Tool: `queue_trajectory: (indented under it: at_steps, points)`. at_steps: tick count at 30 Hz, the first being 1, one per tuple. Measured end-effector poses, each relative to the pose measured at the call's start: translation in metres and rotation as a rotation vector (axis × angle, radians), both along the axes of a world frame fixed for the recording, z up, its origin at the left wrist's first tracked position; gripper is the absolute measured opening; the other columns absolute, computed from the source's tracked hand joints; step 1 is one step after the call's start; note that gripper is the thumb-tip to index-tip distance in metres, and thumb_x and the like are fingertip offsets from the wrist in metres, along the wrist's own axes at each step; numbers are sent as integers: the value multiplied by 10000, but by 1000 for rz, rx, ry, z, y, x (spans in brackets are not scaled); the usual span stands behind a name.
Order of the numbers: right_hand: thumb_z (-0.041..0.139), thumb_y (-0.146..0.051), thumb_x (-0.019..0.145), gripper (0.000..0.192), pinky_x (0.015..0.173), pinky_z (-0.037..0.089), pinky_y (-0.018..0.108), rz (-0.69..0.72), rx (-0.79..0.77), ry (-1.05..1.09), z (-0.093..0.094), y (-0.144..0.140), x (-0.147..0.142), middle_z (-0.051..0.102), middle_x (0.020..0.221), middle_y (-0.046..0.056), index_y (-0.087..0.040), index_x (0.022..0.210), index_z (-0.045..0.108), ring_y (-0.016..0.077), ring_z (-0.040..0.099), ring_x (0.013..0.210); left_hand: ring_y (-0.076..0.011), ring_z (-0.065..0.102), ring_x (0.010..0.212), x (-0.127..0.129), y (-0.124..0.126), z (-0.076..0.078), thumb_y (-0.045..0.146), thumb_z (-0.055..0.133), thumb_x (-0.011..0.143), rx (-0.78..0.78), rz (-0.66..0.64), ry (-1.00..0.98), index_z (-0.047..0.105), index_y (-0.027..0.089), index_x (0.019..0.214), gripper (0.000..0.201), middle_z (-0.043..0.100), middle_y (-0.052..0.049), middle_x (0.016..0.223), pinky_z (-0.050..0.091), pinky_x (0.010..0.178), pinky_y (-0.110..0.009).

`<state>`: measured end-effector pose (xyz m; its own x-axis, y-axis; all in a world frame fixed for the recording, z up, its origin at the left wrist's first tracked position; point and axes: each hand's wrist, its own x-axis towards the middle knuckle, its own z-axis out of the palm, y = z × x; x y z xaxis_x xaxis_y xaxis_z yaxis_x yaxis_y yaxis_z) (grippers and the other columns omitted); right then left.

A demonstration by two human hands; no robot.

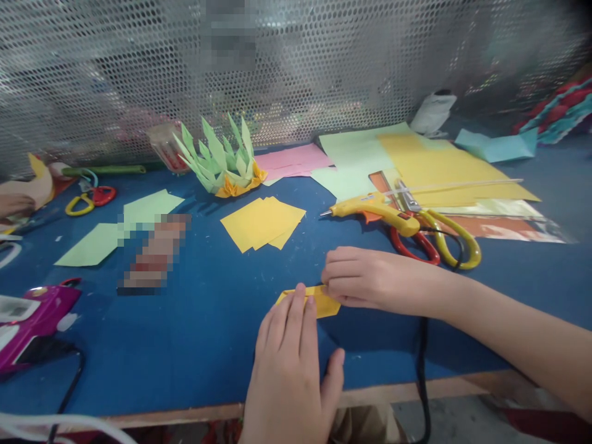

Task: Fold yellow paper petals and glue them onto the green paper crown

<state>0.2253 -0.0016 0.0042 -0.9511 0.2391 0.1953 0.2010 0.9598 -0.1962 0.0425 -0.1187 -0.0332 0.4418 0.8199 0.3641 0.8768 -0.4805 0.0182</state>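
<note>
Small yellow paper piece [321,303] flat on blue counter [194,345] near front edge, pinned under left hand [289,364] fingertips [300,296], grip flat and spread; right hand [365,277] grip pinching its right end. Probably mid-fold: best to keep left pressure steady, align edges, crease firmly. Beyond: yellow square stack [262,222], glue gun [374,209], scissors [435,237], green paper crown [222,161].

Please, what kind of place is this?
Probably a paper-craft workbench: a yellow glue gun, scissors and a green folded-paper model lie on the blue table.
</note>
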Motion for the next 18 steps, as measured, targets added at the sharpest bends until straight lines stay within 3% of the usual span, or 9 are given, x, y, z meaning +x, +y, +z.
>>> queue_trajectory:
  at_steps: [8, 18]
  points:
    - [326, -171, 968, 335, 758, 393, 326, -9, -25, -18, 2, -2, 1, 584, 853, 93, -120, 789, 605, 181, 453, 804, -305, 491, 1232, -1, -3, -1, 329, 429, 903, 0, 22, 46, 451, 52, 1313, 496, 469, -113, 1397, 464, 927, -523]
    - [304, -153, 966, 379, 788, 431, 312, 23, -49, -16, 5, -3, 1, 613, 881, 118, -116, 769, 625, 189, 500, 853, -270, 471, 1259, 0, -3, -1, 336, 431, 903, 23, 30, 41, 459, 47, 1318, 506, 466, -120, 1399, 422, 940, -418]
